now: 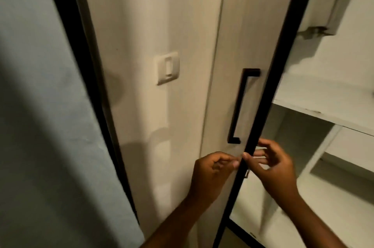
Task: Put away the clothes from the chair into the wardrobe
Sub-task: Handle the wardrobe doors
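Observation:
The wardrobe door [224,90] stands open, pale wood with a black edge and a black bar handle [241,106]. My right hand [277,169] holds the door's black edge just below the handle, thumb in front and fingers behind it. My left hand [212,171] is at the door's face beside that edge, its fingers curled and its fingertips close to my right thumb; blur hides whether it pinches anything. Inside the wardrobe, white shelves [323,112] show on the right. No clothes and no chair are in view.
A light switch [168,67] sits on the cream wall left of the door. A grey-blue wall [40,126] with a black frame strip [85,65] fills the left. A small metal latch [247,174] sticks out of the door edge.

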The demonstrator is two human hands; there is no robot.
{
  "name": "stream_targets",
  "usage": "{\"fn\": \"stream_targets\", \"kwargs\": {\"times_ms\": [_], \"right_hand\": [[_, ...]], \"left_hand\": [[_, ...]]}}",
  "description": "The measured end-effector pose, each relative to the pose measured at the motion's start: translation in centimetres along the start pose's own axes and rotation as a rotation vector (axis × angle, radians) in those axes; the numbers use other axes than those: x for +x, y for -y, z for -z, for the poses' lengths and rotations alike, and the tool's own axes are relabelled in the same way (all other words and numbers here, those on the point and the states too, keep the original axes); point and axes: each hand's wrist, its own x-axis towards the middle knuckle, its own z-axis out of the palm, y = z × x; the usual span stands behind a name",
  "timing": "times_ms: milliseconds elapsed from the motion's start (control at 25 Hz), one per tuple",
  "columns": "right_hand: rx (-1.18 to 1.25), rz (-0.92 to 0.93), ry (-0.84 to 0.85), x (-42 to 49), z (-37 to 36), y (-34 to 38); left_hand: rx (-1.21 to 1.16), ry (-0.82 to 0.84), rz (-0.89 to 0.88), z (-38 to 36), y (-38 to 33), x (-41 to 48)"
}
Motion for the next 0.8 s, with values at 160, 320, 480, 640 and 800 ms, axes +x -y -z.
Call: {"fn": "stream_targets", "kwargs": {"times_ms": [160,320,480,640,800], "right_hand": [[-0.249,-0.100,-0.256,2.2,11.8,-3.9],[-0.343,-0.175,-0.386,7.5,19.1,-8.4],[-0.388,-0.136,-0.456,12.3,22.8,-12.2],[-0.416,-0.171,-0.494,16.6,24.9,-15.5],[-0.426,-0.182,-0.436,18.5,26.1,-16.9]], "left_hand": [[0.139,0.300,-0.116,-10.1,2.0,5.9],[0.519,0.434,-0.499,-19.7,3.6,12.0],[0.766,0.481,-0.495,-26.0,5.0,16.0],[0.972,0.429,-0.431,-30.4,5.4,19.8],[1.089,0.331,-0.577,-31.7,7.3,21.2]]}}
